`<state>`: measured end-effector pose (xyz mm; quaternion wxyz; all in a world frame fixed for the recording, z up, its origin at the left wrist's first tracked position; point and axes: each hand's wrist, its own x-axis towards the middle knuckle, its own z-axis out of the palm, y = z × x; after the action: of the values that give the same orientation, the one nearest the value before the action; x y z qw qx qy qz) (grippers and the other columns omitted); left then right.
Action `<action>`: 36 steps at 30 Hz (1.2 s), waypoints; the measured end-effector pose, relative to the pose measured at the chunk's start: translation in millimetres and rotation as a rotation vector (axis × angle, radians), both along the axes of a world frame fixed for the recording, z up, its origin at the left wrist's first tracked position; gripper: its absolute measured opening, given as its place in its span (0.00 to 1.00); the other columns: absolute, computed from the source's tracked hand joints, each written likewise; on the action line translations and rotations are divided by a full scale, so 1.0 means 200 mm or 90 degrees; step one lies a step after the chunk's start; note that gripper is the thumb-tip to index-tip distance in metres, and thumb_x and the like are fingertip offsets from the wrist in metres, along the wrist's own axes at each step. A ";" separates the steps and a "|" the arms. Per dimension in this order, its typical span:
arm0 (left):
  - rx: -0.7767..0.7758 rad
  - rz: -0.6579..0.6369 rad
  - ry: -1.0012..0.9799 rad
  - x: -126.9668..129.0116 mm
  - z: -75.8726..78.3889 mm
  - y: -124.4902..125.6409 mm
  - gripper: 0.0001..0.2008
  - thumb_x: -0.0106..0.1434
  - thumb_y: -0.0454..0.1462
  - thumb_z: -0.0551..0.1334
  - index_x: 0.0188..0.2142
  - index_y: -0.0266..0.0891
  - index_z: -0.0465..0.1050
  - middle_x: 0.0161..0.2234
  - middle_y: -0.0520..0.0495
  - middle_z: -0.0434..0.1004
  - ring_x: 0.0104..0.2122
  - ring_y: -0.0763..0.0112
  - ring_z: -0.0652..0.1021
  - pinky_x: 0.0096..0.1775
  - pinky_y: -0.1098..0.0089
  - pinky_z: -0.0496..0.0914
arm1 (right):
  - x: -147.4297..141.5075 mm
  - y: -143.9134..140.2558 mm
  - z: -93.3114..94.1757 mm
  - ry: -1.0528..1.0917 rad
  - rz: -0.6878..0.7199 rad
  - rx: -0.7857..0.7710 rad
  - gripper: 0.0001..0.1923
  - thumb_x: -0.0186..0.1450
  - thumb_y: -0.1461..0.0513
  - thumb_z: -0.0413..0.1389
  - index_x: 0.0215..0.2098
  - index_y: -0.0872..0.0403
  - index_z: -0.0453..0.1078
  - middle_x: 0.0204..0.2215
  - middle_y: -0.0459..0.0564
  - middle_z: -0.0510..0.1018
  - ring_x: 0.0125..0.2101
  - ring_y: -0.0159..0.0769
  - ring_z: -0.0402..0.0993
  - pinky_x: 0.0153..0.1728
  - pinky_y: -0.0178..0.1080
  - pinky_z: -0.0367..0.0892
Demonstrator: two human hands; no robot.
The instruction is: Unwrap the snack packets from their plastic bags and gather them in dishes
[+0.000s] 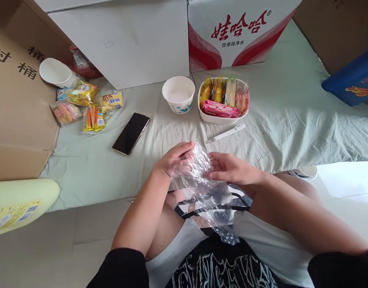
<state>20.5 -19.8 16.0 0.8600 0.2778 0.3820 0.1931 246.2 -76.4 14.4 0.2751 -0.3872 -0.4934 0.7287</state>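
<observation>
My left hand (172, 160) and my right hand (228, 168) both hold a clear plastic bag (201, 184) just above my lap, at the front edge of a pale green cloth (291, 120). The bag is crumpled and hangs down between my knees. Fingers of both hands pinch its top part. Beyond my hands on the cloth lie a white pen-like tool (225, 133) and a black phone (131, 133). Farther back stand an empty white paper bowl (178, 94) and a white dish (222, 117) filled with wrapped snacks.
Loose snack packets (84, 106) lie at the left beside a second paper bowl (54, 73). Cardboard boxes (18, 100) line the left and back; a red-and-white water carton (234, 32) stands behind the dish. A blue box (351, 80) is at right, a yellow-green object (18, 204) at lower left.
</observation>
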 end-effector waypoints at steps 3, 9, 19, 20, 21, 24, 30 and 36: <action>0.026 -0.003 -0.037 0.01 0.00 0.03 0.27 0.61 0.52 0.69 0.19 0.39 0.59 0.12 0.57 0.55 0.09 0.85 0.50 0.14 0.77 0.43 | -0.05 -0.01 0.01 -0.014 0.039 -0.038 0.17 0.59 0.53 0.69 0.27 0.52 0.69 0.18 0.40 0.72 0.19 0.26 0.65 0.19 0.31 0.62; 0.098 0.262 -0.017 0.00 -0.03 0.07 0.21 0.57 0.53 0.70 0.39 0.39 0.73 0.31 0.47 0.80 0.31 0.68 0.81 0.33 0.70 0.74 | 0.00 0.00 0.07 -0.046 -0.202 0.030 0.14 0.60 0.56 0.64 0.27 0.51 0.64 0.17 0.41 0.74 0.17 0.27 0.67 0.20 0.32 0.64; 0.167 0.121 0.063 0.16 -0.05 -0.16 0.67 0.50 0.54 0.78 0.74 0.60 0.29 0.51 0.43 0.82 0.50 0.58 0.82 0.57 0.55 0.70 | -0.01 -0.01 0.02 -0.435 -0.374 0.289 0.08 0.63 0.57 0.57 0.28 0.51 0.67 0.17 0.41 0.70 0.16 0.28 0.65 0.23 0.34 0.58; 0.196 0.147 0.075 0.18 -0.05 -0.18 0.68 0.51 0.54 0.78 0.74 0.60 0.27 0.52 0.43 0.81 0.51 0.57 0.81 0.58 0.54 0.69 | -0.02 -0.01 0.01 -0.489 -0.381 0.334 0.08 0.63 0.57 0.57 0.28 0.51 0.67 0.16 0.41 0.70 0.17 0.28 0.64 0.24 0.34 0.57; 0.221 0.178 0.083 0.21 -0.06 -0.19 0.69 0.51 0.55 0.78 0.74 0.60 0.26 0.54 0.41 0.80 0.53 0.56 0.81 0.58 0.53 0.69 | -0.03 -0.02 -0.01 -0.538 -0.385 0.379 0.08 0.63 0.56 0.56 0.29 0.51 0.67 0.16 0.41 0.70 0.17 0.28 0.64 0.24 0.35 0.56; 0.272 0.241 0.093 0.27 -0.06 -0.22 0.72 0.49 0.53 0.79 0.73 0.59 0.23 0.57 0.38 0.77 0.53 0.56 0.81 0.55 0.55 0.73 | -0.06 -0.01 -0.05 -0.636 -0.371 0.472 0.10 0.65 0.54 0.54 0.31 0.51 0.68 0.18 0.44 0.75 0.16 0.29 0.63 0.24 0.35 0.51; 0.307 0.245 0.131 0.27 -0.07 -0.19 0.60 0.55 0.40 0.76 0.73 0.56 0.34 0.48 0.44 0.82 0.35 0.70 0.83 0.43 0.67 0.77 | -0.07 0.01 -0.02 -0.535 -0.424 0.427 0.08 0.63 0.57 0.56 0.29 0.50 0.63 0.23 0.45 0.79 0.18 0.29 0.66 0.25 0.35 0.58; 0.225 0.259 0.127 0.19 -0.05 -0.10 0.42 0.56 0.35 0.64 0.69 0.45 0.55 0.31 0.52 0.84 0.26 0.72 0.82 0.36 0.71 0.76 | -0.03 0.00 0.04 -0.309 -0.425 0.182 0.12 0.64 0.55 0.57 0.29 0.49 0.59 0.19 0.43 0.77 0.14 0.25 0.62 0.17 0.32 0.56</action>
<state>58.4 -39.5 7.0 0.7000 0.3583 0.4731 0.3972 239.2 -76.0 22.8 0.4227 -0.6436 -0.4871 0.4120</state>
